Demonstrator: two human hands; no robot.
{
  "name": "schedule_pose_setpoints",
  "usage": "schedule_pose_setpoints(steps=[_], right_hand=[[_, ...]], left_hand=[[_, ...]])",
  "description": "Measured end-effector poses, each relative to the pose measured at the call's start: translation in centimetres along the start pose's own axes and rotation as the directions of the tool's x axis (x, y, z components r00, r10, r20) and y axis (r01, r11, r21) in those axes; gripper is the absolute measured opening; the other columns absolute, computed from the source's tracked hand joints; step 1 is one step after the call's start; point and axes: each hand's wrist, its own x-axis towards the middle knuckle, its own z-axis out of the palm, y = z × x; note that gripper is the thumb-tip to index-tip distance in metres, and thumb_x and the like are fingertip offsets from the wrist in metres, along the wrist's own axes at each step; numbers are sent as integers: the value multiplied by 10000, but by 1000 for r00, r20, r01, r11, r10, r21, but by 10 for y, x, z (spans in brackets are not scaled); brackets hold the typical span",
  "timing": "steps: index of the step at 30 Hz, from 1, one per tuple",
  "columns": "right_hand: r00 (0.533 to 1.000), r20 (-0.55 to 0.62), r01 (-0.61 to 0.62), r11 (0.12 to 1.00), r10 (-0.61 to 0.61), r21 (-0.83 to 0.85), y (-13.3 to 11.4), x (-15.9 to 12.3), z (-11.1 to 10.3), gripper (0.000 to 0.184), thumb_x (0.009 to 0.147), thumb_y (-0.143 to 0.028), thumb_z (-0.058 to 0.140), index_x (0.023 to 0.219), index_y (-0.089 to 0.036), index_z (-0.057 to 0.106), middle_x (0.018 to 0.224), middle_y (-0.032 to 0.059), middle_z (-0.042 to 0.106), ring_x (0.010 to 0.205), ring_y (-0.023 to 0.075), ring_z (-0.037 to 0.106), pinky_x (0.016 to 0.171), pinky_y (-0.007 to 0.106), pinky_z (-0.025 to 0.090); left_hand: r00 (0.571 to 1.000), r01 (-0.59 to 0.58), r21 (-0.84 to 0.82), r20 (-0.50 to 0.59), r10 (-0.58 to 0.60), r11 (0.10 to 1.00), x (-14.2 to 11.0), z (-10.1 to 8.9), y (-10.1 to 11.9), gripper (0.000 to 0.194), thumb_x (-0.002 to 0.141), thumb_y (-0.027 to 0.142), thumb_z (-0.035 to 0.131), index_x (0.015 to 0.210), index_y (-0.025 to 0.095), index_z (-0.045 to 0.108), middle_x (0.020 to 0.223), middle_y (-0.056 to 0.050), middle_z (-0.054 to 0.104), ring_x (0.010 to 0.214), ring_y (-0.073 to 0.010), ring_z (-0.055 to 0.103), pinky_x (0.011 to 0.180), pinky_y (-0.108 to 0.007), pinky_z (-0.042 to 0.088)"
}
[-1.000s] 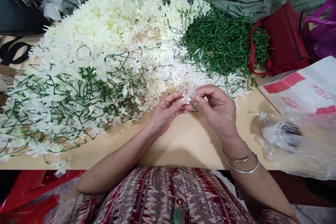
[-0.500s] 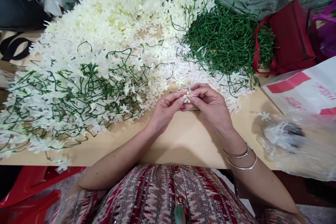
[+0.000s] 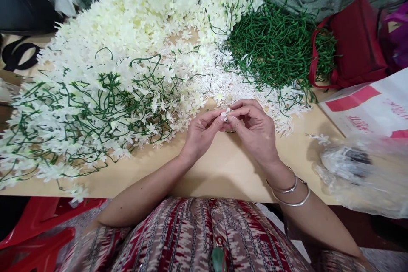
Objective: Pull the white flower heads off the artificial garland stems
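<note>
Between the fingertips of both hands is a small white artificial flower, held just above the table. My left hand pinches it from the left with thumb and forefinger. On the other side, my right hand is closed, its thumb and forefinger pressed at the flower. Fingers hide part of the flower. Just beyond the hands spreads a layer of thin white stamen pieces. White flowers with green stems lie heaped to the left, and a tangle of bare green stems sits at the back right.
A mound of loose white petals rises at the back. On the right are a red bag, a white and red paper bag, a clear plastic bag and a single flower. A black bag stands back left.
The fingers of my right hand have shifted slightly at the flower, and its thin white piece no longer shows to the right. The view has moved a little.
</note>
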Motion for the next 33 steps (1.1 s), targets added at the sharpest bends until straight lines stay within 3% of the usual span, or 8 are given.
schedule_pose_setpoints(steps=[11, 16, 19, 23, 29, 33], right_hand=[[983, -35, 172, 967, -182, -189, -2, -1, 2, 106, 910, -183, 682, 888, -284, 703, 1006, 40, 700, 994, 207, 687, 851, 397, 606], [995, -43, 87, 991, -92, -103, 3, -1, 2, 94, 882, -178, 709, 859, -267, 691, 1001, 31, 699, 984, 200, 681, 838, 374, 594], [999, -51, 12, 1000, -12, -12, 7, 1, -1, 172, 834, -132, 729, 945, -259, 694, 1045, 26, 682, 917, 176, 674, 800, 348, 580], [998, -2, 68, 996, -68, -59, 4, 2, -5, 189, 845, -108, 711, 934, -274, 723, 1025, 15, 730, 956, 189, 698, 881, 385, 578], [952, -33, 298, 942, -306, -153, -2, -2, -3, 149, 918, -158, 676, 901, -304, 700, 976, 11, 764, 928, 207, 722, 864, 430, 598], [940, -100, 308, 936, -327, -168, 0, -5, 2, 105, 928, -201, 679, 917, -306, 681, 958, 24, 759, 924, 221, 726, 842, 449, 614]], left_hand=[[983, -173, 322, -3, 184, 931, -7, -2, 3, 242, 887, 337, 795, 1120, 271, 810, 1122, -40, 815, 963, -185, 758, 942, -320, 567], [953, -281, 467, 30, 302, 839, -7, -2, 5, 210, 897, 253, 764, 1099, 285, 812, 1118, -34, 815, 896, -177, 746, 913, -314, 559], [926, -354, 554, 97, 364, 753, -7, -3, 7, 185, 931, 221, 698, 1069, 280, 807, 1072, -31, 819, 918, -179, 745, 887, -306, 560], [897, -411, 627, 151, 415, 661, -7, -6, 7, 176, 950, 209, 657, 1053, 263, 789, 1047, -41, 815, 934, -178, 745, 893, -301, 556], [901, -390, 572, 74, 429, 722, -12, -4, 5, 85, 941, 273, 701, 1001, 250, 756, 1055, -56, 794, 992, -190, 740, 949, -326, 570], [898, -385, 501, 9, 440, 775, -16, 0, 5, 88, 930, 308, 738, 990, 246, 756, 980, -49, 780, 850, -163, 727, 831, -293, 578]])
